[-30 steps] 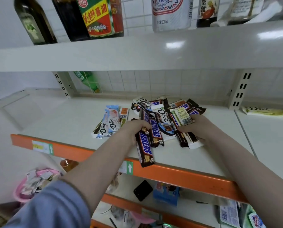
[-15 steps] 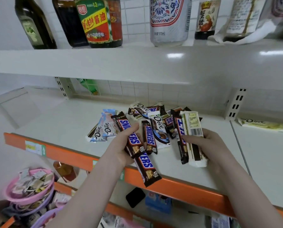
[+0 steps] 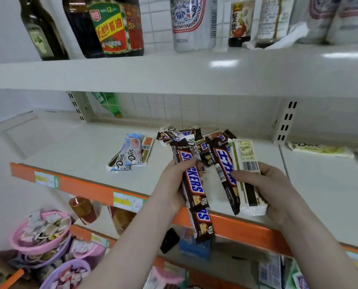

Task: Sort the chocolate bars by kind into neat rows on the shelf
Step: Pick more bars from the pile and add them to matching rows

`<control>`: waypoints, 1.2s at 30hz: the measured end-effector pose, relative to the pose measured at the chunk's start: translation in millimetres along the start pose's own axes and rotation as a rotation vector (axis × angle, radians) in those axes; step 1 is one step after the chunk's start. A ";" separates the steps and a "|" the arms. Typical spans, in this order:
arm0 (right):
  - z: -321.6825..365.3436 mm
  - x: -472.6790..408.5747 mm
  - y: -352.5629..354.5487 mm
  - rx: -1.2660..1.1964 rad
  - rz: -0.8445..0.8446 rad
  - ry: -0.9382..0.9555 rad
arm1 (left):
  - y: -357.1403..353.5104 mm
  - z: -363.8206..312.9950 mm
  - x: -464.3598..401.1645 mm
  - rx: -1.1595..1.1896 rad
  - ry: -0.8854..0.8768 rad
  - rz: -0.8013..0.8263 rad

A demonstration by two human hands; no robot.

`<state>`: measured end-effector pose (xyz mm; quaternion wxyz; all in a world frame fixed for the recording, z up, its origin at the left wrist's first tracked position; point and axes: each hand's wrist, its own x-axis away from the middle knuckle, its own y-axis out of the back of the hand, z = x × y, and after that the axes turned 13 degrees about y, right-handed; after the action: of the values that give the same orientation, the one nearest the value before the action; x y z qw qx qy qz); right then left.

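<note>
The left hand [image 3: 174, 184] holds 2 brown Snickers bars with blue letters [image 3: 191, 182], one over the other; its grip is curled round their upper part, and the lower bar hangs down past the orange front edge [image 3: 86, 189] of the white metal shelf [image 3: 69, 151]. The right hand [image 3: 267, 188] holds 2 bars side by side: 1 dark brown bar with blue Chinese letters [image 3: 225, 174] and 1 white bar with a barcode and a dark stripe [image 3: 248, 176]. Its thumb presses on the dark bar and its fingers are curled round the white one from behind.

Behind the hands, a small pile of mixed Dove and Snickers bars [image 3: 197, 138] lies on the shelf; I cannot count them exactly. To the left of the pile, apart from it, lie 2 light blue Dove bars [image 3: 130, 154] close together, with 1 bar with an orange end [image 3: 147, 148] just beside them. Far to the right lies 1 pale yellow Dove bar [image 3: 317, 149].

On the upper shelf stand several bottles, among them 1 dark bottle with a red, yellow and green label [image 3: 113, 28].

Compared with 0.5 s ago, both hands are lifted a little higher and nearer to the camera, with the same 4 bars in them. The 2 Snickers bars in the left hand now stand more upright. The short Snickers bar that lay between the hands is hidden now.
</note>
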<state>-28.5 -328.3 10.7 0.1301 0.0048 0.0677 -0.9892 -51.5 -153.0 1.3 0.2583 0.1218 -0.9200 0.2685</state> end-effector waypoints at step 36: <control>55.4 146.5 310.9 0.442 -0.026 0.144 | -243.3 193.2 61.9 0.095 0.274 0.128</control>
<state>-89.4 -670.9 20.5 0.1077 0.1027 -0.1416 -0.9787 -94.2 -466.9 0.0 0.3576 0.0376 -0.8683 0.3418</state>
